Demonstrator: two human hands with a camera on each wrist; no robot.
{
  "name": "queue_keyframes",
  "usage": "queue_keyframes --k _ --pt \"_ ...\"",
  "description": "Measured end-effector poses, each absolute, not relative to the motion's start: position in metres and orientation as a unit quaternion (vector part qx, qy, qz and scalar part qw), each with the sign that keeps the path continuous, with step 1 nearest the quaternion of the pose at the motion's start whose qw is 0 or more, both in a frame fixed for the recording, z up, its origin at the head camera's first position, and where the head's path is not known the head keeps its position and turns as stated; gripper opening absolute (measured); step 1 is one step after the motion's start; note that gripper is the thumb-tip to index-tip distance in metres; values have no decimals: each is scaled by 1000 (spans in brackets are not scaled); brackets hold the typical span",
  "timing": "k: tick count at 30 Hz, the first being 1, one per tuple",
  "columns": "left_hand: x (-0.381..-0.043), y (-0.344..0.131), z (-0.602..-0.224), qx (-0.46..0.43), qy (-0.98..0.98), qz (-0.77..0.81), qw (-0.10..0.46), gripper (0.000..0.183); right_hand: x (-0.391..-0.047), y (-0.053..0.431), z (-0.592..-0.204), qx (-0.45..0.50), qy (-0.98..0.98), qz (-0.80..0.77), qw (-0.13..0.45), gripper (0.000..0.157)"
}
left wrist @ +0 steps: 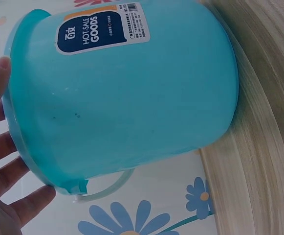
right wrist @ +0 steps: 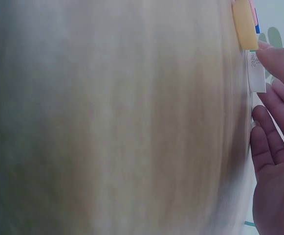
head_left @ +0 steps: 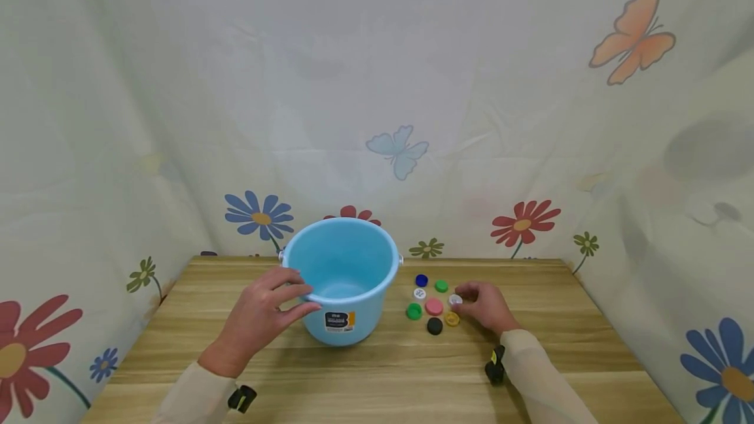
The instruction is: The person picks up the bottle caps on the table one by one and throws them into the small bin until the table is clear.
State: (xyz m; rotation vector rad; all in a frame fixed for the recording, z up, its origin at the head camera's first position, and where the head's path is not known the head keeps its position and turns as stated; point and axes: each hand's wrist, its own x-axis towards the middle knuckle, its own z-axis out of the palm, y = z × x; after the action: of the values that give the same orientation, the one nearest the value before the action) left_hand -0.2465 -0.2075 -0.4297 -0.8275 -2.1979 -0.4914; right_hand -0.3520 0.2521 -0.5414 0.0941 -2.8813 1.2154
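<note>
A light blue bucket [head_left: 353, 319] stands upright on the table, a label on its near side. My left hand [head_left: 262, 319] grips the left part of its rim, the thumb outside and the fingers over the edge; the left wrist view shows this hand [left wrist: 5, 191] and the bucket wall [left wrist: 132, 107] close up. To the bucket's right, my right hand [head_left: 484, 306] is at a white bottle cap [head_left: 455, 300] on the table. Seen from the right wrist, the thumb and index finger of that hand [right wrist: 278, 142] pinch the white cap [right wrist: 256, 73] at its two sides.
Beside the right hand lie a yellow cap [head_left: 451, 318], a black cap [head_left: 434, 326], a pink cap [head_left: 434, 307], another white cap [head_left: 419, 294], a blue cap [head_left: 421, 280] and two green caps [head_left: 414, 311]. A patterned curtain [head_left: 330, 84] hangs behind the wooden table [head_left: 365, 385].
</note>
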Motion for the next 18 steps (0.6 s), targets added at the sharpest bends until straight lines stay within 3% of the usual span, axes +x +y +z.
queue_keyframes --k 4,18 --pt "-247 -208 -430 -322 -853 -192 363 43 -354 253 -543 28 -920 391 1 36" --pt "-249 -209 -431 -326 -850 -197 364 51 -354 253 -543 28 -913 407 -18 32"
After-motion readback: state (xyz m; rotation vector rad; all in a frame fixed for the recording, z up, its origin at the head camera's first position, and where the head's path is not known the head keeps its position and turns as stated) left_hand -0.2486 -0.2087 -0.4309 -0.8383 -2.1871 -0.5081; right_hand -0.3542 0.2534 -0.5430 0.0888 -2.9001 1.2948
